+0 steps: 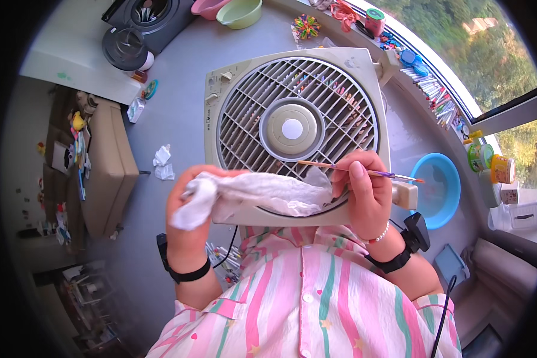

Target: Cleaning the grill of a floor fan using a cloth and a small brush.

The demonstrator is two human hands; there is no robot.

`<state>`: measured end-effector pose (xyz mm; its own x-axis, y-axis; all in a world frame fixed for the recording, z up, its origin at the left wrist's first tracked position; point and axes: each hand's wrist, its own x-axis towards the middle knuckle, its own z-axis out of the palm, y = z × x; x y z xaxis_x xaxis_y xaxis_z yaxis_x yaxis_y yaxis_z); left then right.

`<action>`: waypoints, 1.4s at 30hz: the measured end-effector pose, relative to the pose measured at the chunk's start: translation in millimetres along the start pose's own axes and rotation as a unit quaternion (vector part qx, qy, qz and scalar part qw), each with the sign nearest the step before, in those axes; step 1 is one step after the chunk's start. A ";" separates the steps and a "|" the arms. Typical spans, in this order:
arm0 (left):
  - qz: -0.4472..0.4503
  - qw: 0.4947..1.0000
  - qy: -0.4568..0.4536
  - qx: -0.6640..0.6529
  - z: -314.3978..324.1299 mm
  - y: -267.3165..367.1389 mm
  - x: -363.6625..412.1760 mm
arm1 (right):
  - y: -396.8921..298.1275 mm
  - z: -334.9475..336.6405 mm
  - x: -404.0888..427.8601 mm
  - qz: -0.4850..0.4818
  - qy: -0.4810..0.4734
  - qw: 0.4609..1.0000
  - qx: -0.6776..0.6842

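Note:
A crumpled white cloth or tissue (264, 190) stretches between my two hands over the near part of a box fan (371, 67). My left hand (190, 192) grips its bunched left end, and a loose flap hangs below. With my right hand (364, 192) I pinch a thin paintbrush (378, 173) between thumb and fingers. The brush lies nearly level, its orange-tinted tip pointing right. The right end of the cloth touches the fingers of that hand. Behind the cloth shows the fan's slatted round grille (250, 103) with a beige hub (291, 129).
To the right, a blue basin (456, 188) holds water on the grey floor. Marker pens (438, 98) and small tubs (481, 156) line the windowsill. Crumpled tissues (163, 163) lie left of the fan, near a beige sofa (109, 170). Green (239, 15) and pink basins (208, 8) stand farther off.

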<state>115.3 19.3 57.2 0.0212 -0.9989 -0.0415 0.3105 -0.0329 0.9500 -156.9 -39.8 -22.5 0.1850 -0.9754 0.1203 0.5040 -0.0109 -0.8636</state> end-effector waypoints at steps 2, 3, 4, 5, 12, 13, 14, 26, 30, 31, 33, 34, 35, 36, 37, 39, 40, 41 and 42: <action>-0.014 0.971 0.088 0.221 3.6 -14.0 10.2 | 0.5 0.2 -0.4 0.001 0.000 1.000 -0.004; -0.016 0.971 0.085 0.221 2.1 -17.8 10.4 | 0.3 0.1 -1.2 0.003 -0.002 1.000 -0.007; -0.010 0.970 0.093 0.226 -0.3 -21.2 9.6 | -1.3 1.9 -1.5 0.005 -0.002 1.000 -0.003; -0.004 0.968 0.101 0.231 -2.3 -22.7 8.4 | -2.9 1.7 -2.2 0.005 0.001 1.000 -0.004; 0.014 0.951 0.079 0.300 5.3 -33.7 -1.6 | -16.3 -1.0 -14.3 -0.095 -0.097 0.961 -0.243; 0.016 0.951 0.082 0.299 10.2 -38.6 -3.8 | -17.3 -0.7 -13.5 -0.095 -0.100 0.960 -0.243; 0.028 0.954 0.055 0.292 14.7 -43.9 -6.0 | -17.9 -0.8 -12.3 -0.126 -0.119 0.936 -0.305; 0.239 0.732 -0.044 0.637 19.4 -62.3 4.0 | -6.0 12.4 -23.5 -0.277 -0.196 0.786 -0.516; 0.225 0.740 -0.077 0.629 17.3 -74.1 5.9 | -2.3 16.0 -18.9 -0.235 -0.229 0.797 -0.507; 0.226 0.741 -0.075 0.628 18.7 -74.4 5.3 | -1.2 15.9 -18.7 -0.228 -0.238 0.797 -0.506; 0.234 0.709 -0.048 0.663 21.2 -74.9 4.0 | -8.7 15.2 -16.7 -0.213 -0.246 0.798 -0.508; 0.235 0.709 -0.047 0.663 21.3 -77.1 2.7 | -11.5 15.3 -16.3 -0.196 -0.253 0.800 -0.508; 0.232 0.721 -0.043 0.651 20.4 -80.8 1.5 | -10.0 15.5 -18.4 -0.197 -0.254 0.799 -0.509; 0.231 0.733 -0.040 0.638 20.0 -82.4 1.9 | -7.2 15.8 -21.2 -0.211 -0.243 0.787 -0.526; 0.237 0.742 -0.031 0.626 20.4 -82.1 1.1 | -6.0 17.1 -23.0 -0.226 -0.232 0.775 -0.543; 0.261 0.764 -0.030 0.589 14.5 -88.0 -1.4 | -11.1 23.2 -26.3 -0.231 -0.207 0.764 -0.566; 0.274 0.759 -0.045 0.589 12.1 -87.9 -2.5 | -12.2 26.2 -27.8 -0.236 -0.181 0.754 -0.586; 0.287 0.754 -0.059 0.588 10.0 -87.8 -3.0 | -10.3 28.2 -28.5 -0.234 -0.183 0.753 -0.587; 0.287 0.746 -0.068 0.598 11.5 -84.2 -2.3 | -9.2 29.9 -27.5 -0.238 -0.186 0.748 -0.590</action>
<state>78.2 24.0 -19.1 -0.2970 -0.8516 0.4320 -0.7831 0.4761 0.4001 -141.4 -6.4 -3.2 0.5544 -0.6722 0.4907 -0.4684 -0.7394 -0.4836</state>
